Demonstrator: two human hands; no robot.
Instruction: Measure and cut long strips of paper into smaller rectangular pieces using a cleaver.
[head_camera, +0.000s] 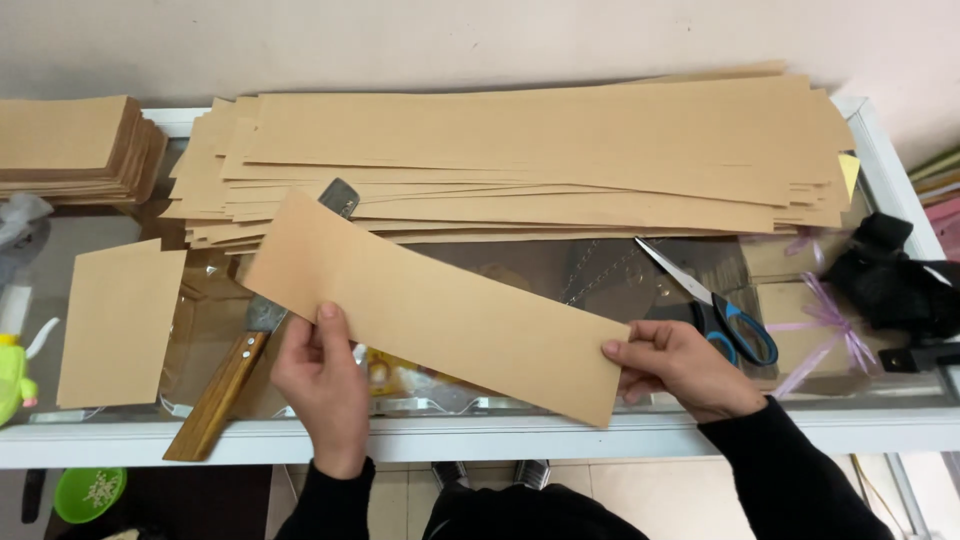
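I hold one long tan paper strip (430, 305) slanted above the glass counter (560, 275). My left hand (322, 378) pinches its near edge toward the left end. My right hand (675, 365) grips its lower right corner. Behind the strip a wide stack of similar long tan strips (520, 160) lies along the back of the counter. Partly under the strip lies a cleaver with a wooden handle (215, 400), its blade tip showing near the stack.
Blue-handled scissors (715, 310) lie open just beyond my right hand. A folded tan sheet (120, 325) rests at the left, a pile of short tan pieces (75, 145) at the back left. Black items (890, 285) and purple ribbon (830, 330) sit at the right.
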